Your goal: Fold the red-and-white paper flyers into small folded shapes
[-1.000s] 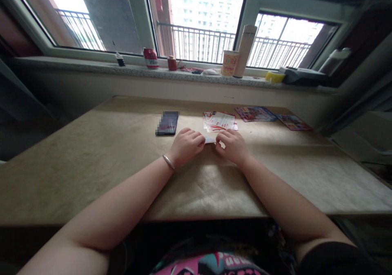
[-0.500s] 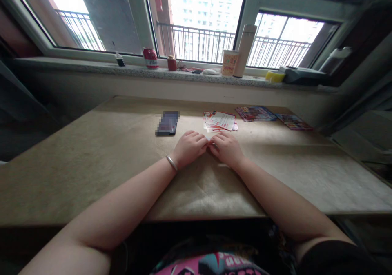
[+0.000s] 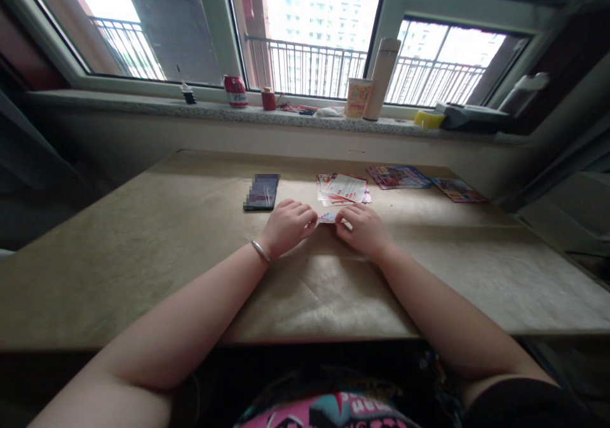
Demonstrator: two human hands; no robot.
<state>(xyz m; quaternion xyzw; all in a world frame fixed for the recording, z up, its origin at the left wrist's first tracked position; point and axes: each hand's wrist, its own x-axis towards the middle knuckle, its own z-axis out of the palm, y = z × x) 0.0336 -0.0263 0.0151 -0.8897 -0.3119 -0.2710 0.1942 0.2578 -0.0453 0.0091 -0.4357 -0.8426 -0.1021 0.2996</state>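
Note:
Between my two hands is a small whitish card with coloured marks, low over the table. My left hand, with a silver bangle at the wrist, pinches its left edge with curled fingers. At the card's right edge, my right hand grips it between thumb and fingers. Just beyond lies a loose pile of printed cards, mostly white with red and orange parts. A dark phone, partly pixelated, rests on the table beyond my left hand.
Two fanned stacks of colourful cards, one nearer and one farther right, lie toward the table's back right. The windowsill holds a red can, a paper cup, a tall bottle and a yellow sponge-like block.
My hands have moved apart, left hand to the left and right hand to the right. The card between them now shows plainly, where before the fingers nearly hid it.

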